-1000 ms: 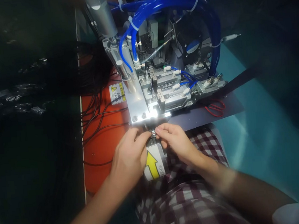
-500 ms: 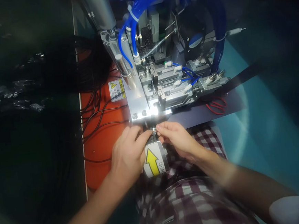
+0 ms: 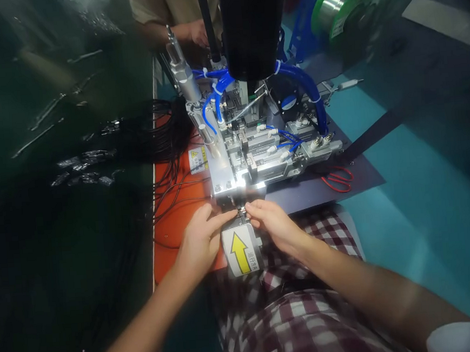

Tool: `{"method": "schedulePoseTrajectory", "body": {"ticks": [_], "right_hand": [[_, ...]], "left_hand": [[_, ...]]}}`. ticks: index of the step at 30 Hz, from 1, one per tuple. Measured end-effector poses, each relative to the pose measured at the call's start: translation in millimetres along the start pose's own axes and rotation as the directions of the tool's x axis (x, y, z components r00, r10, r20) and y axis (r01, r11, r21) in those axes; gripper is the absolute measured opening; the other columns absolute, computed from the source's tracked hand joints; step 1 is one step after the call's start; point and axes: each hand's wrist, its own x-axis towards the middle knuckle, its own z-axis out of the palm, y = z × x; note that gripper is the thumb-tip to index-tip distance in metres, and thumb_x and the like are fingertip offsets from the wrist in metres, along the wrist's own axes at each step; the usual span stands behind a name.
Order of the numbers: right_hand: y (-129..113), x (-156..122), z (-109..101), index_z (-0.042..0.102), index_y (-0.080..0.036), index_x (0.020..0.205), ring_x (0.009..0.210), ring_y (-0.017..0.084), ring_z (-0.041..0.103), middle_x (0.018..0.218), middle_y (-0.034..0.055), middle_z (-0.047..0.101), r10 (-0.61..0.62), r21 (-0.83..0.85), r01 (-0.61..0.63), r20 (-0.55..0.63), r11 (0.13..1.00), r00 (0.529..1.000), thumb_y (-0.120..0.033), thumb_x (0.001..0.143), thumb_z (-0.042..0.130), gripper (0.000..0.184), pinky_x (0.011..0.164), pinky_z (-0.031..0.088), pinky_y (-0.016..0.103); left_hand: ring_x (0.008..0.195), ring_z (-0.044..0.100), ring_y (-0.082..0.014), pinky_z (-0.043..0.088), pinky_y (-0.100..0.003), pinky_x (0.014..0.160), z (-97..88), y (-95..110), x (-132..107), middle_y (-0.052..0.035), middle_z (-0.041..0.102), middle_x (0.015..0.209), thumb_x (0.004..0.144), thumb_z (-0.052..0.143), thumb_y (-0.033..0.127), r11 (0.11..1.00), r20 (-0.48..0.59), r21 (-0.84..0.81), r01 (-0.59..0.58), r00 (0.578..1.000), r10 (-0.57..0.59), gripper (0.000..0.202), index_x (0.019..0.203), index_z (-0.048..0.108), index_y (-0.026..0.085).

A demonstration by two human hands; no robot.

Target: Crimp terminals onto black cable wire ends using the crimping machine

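My left hand (image 3: 199, 235) is at the front of a metal machine (image 3: 273, 168), its index finger stretched out to touch a small shiny metal part (image 3: 242, 210) on a narrow track. From the other side, my right hand (image 3: 278, 224) pinches at this part between thumb and forefinger. The part is too small to name and the fingertips partly cover it. Just below both hands sits a white cover plate (image 3: 245, 235) bearing a yellow arrow.
Black cables (image 3: 173, 172) lie over the orange tabletop (image 3: 172, 230) on the left. Red-handled scissors or pliers (image 3: 338, 180) rest on the machine's dark base. Blue air tubes (image 3: 309, 89) arch over the machine. A green-rimmed solder wire spool (image 3: 333, 3) and another person's hand (image 3: 199, 33) are behind.
The head view has tilted up, revealing the spool and another person. My left index finger has straightened over the small part. My right hand keeps its pinch at the same place.
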Motion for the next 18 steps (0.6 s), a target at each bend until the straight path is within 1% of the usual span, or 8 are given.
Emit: {"method": "schedulePoseTrajectory", "body": {"ticks": [3, 5, 7, 9, 11, 13, 15, 18], "right_hand": [[2.6, 1.5, -2.1, 0.054, -0.017, 0.064, 0.049, 0.007, 0.037, 0.049, -0.0077, 0.046, -0.023, -0.007, 0.023, -0.004, 1.000, 1.000, -0.050, 0.069, 0.072, 0.038, 0.055, 0.028, 0.024], [4.4, 2.5, -3.1, 0.055, -0.016, 0.063, 0.049, 0.007, 0.036, 0.049, -0.0077, 0.047, -0.037, -0.011, 0.037, -0.005, 0.999, 0.999, -0.049, 0.069, 0.072, 0.037, 0.055, 0.028, 0.024], [5.0, 2.9, -3.3, 0.055, -0.016, 0.063, 0.049, 0.008, 0.037, 0.049, -0.0074, 0.047, -0.052, -0.015, 0.052, -0.007, 0.999, 0.999, -0.048, 0.068, 0.072, 0.037, 0.055, 0.028, 0.024], [4.3, 2.7, -2.9, 0.055, -0.016, 0.062, 0.049, 0.008, 0.038, 0.049, -0.0071, 0.048, -0.070, -0.023, 0.069, -0.014, 0.997, 0.997, -0.048, 0.067, 0.073, 0.037, 0.056, 0.029, 0.025], [2.8, 2.1, -2.1, 0.054, -0.017, 0.061, 0.049, 0.008, 0.039, 0.049, -0.0069, 0.049, -0.090, -0.035, 0.089, -0.025, 0.995, 0.996, -0.047, 0.067, 0.073, 0.036, 0.056, 0.030, 0.025], [1.5, 1.9, -1.5, 0.054, -0.017, 0.060, 0.049, 0.008, 0.040, 0.048, -0.0067, 0.050, -0.106, -0.048, 0.105, -0.033, 0.993, 0.994, -0.046, 0.067, 0.073, 0.036, 0.056, 0.031, 0.025], [0.9, 2.3, -1.1, 0.053, -0.017, 0.059, 0.049, 0.008, 0.041, 0.047, -0.0067, 0.051, -0.120, -0.059, 0.117, -0.037, 0.991, 0.992, -0.045, 0.067, 0.073, 0.035, 0.056, 0.032, 0.025], [0.9, 3.6, -0.9, 0.054, -0.018, 0.060, 0.049, 0.009, 0.042, 0.045, -0.0065, 0.052, -0.141, -0.072, 0.138, -0.040, 0.988, 0.989, -0.044, 0.067, 0.072, 0.033, 0.058, 0.033, 0.026]], "left_hand": [[0.089, 0.060, -0.0166, 0.051, -0.028, 0.078, -11.5, -6.1, -14.9, -0.0060, 0.063, 0.095, 0.092, 0.043, 0.013, 0.998, -0.002, 0.009, 0.056, 0.998, -0.056, 0.030, 0.113, 0.065, 0.018], [0.090, 0.061, -0.0163, 0.051, -0.028, 0.079, -19.3, -11.0, -19.1, -0.0064, 0.065, 0.096, 0.093, 0.044, 0.014, 0.997, 0.001, 0.072, 0.033, 0.999, -0.033, 0.027, 0.113, 0.063, 0.016], [0.085, 0.061, -0.0165, 0.051, -0.027, 0.072, -25.4, -15.6, -15.8, -0.0066, 0.066, 0.092, 0.093, 0.041, 0.013, 0.962, 0.030, 0.250, -0.107, 0.994, 0.103, 0.028, 0.108, 0.065, 0.016], [0.078, 0.060, -0.0183, 0.047, -0.029, 0.064, -28.1, -18.5, -8.4, -0.0071, 0.068, 0.087, 0.093, 0.039, 0.012, 0.856, 0.084, 0.448, -0.258, 0.965, 0.247, 0.030, 0.099, 0.068, 0.017], [0.074, 0.058, -0.0200, 0.044, -0.031, 0.060, -26.4, -18.0, -3.9, -0.0083, 0.069, 0.088, 0.092, 0.039, 0.012, 0.771, 0.111, 0.557, -0.309, 0.948, 0.300, 0.031, 0.092, 0.070, 0.018], [0.070, 0.055, -0.0206, 0.042, -0.032, 0.057, -20.9, -14.0, -7.3, -0.0111, 0.069, 0.093, 0.090, 0.039, 0.009, 0.760, 0.084, 0.590, -0.272, 0.957, 0.277, 0.032, 0.094, 0.070, 0.016], [0.070, 0.053, -0.0212, 0.042, -0.033, 0.057, -13.5, -8.2, -18.1, -0.0137, 0.069, 0.100, 0.086, 0.038, 0.003, 0.748, 0.036, 0.632, -0.201, 0.973, 0.230, 0.038, 0.105, 0.068, 0.013], [0.079, 0.054, -0.0230, 0.047, -0.034, 0.065, -3.9, -1.3, -36.6, -0.0109, 0.067, 0.109, 0.081, 0.040, 0.000, 0.734, -0.050, 0.677, -0.051, 0.992, 0.116, 0.050, 0.122, 0.062, 0.019]]}}
